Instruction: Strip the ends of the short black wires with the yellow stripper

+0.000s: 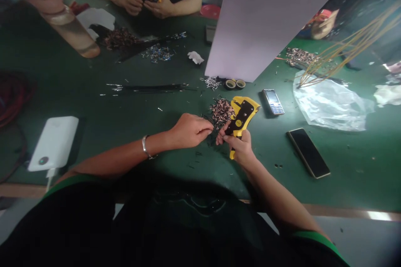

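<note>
My right hand (239, 146) is wrapped round the handles of a yellow and black wire stripper (243, 113), its head pointing away from me. My left hand (192, 130), with a metal bracelet at the wrist, is closed in a pinch just left of the tool. Whatever sits between its fingertips is too small to make out. A heap of short copper-coloured wire pieces (221, 109) lies just beyond both hands. Farther left, a bundle of black wires (153, 88) is laid out on the green table, and a small pile of silvery terminals (212, 82) is behind the heap.
Tape rolls (235, 84) lie below a tall pale panel (250, 16). On the right are a keypad phone (273, 102), a smartphone (308, 152) and a plastic bag (332, 102). A white power bank (54, 143) is at left. Across the table, a co-worker's hands (158, 6) hold a similar tool.
</note>
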`<state>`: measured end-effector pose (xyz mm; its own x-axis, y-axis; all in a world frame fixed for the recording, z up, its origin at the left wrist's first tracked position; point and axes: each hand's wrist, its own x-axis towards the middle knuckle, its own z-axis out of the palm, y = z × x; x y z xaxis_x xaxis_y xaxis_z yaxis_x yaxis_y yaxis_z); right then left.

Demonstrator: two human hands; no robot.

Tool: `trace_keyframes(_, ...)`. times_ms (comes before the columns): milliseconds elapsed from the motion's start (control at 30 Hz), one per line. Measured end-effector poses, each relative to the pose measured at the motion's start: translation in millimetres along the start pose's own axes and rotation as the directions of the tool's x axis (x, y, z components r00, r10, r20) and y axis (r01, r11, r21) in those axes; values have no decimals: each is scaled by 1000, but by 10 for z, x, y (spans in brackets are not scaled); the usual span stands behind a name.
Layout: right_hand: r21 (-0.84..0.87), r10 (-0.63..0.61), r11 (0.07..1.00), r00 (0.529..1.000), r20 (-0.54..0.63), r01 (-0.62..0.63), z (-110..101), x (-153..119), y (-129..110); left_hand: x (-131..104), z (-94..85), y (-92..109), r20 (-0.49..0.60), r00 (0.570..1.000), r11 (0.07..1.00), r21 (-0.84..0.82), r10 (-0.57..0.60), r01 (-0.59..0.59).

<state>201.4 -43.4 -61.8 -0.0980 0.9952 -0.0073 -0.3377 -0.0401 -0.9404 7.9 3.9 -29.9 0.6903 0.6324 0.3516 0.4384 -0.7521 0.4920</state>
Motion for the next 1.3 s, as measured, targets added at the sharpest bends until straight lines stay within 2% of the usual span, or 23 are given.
trace_keyframes(200, -33, -24, 999, 998, -50, 22, -3, 15, 3, -16, 30, -42, -6, 1000, 1000, 11, 0, 0)
trace_keyframes(333, -66, -31, 998, 993, -118, 23, -40, 43, 11, 4, -24, -52, -43, 999, 1000, -4, -30, 29)
trace_keyframes(400, -61, -35, 998, 990, -139, 27, -62, 59, -2, 25, -67, -62, -83, 991, 995, -36, -101, 98)
trace_keyframes(500, -83, -34, 996, 989, -140, 23, -74, 74, -32, 54, -117, -77, -138, 958, 963, -133, -252, 234)
trace_keyframes(567, -88, -16, 996, 993, -119, 5, -67, 75, -45, 65, -131, -78, -153, 929, 933, -189, -337, 307)
trace_keyframes(667, -27, 15, 999, 998, -54, -16, -42, 70, -47, 65, -127, -60, -169, 904, 907, -233, -393, 351)
trace_keyframes(833, 69, 84, 994, 996, 10, -84, 21, 42, -46, 56, -113, 6, -220, 898, 918, -206, -380, 338)
trace_keyframes(967, 121, 118, 985, 992, 40, -122, 61, 11, -48, 43, -98, 52, -305, 889, 939, -163, -341, 304)
trace_keyframes(1100, 84, 117, 989, 989, 85, -124, 81, -1, -29, 22, -41, 59, -354, 877, 945, -154, -326, 289)
trace_keyframes(1300, 54, 122, 990, 984, 129, -130, 85, -14, 16, 17, -4, 49, -415, 841, 938, -124, -346, 324)
